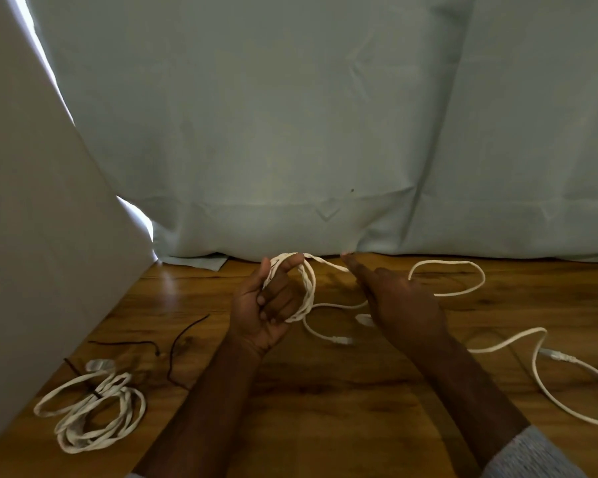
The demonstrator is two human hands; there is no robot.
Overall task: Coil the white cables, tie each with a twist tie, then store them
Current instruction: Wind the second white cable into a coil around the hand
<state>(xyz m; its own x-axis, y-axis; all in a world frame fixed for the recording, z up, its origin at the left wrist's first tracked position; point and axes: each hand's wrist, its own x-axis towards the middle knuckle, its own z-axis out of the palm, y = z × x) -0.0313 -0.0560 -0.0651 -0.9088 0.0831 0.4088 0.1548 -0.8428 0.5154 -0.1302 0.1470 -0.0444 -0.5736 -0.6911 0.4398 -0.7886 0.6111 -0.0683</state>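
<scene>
Light, limp white cable (pixel 446 277) — loops gripped in left hand (pixel 261 312), right hand (pixel 394 301) feeding strand with straight fingers — best pinched near the coil.

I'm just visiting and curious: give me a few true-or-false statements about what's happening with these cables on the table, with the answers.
1. The left hand holds a small coil of white cable. True.
2. The right hand holds a pair of scissors. False: it guides the white cable; no scissors show.
3. A coiled cable bundle lies at the table's left. True.
4. The table is glass. False: it is wood-grained.
5. Dark twist ties lie on the table. True.
</scene>
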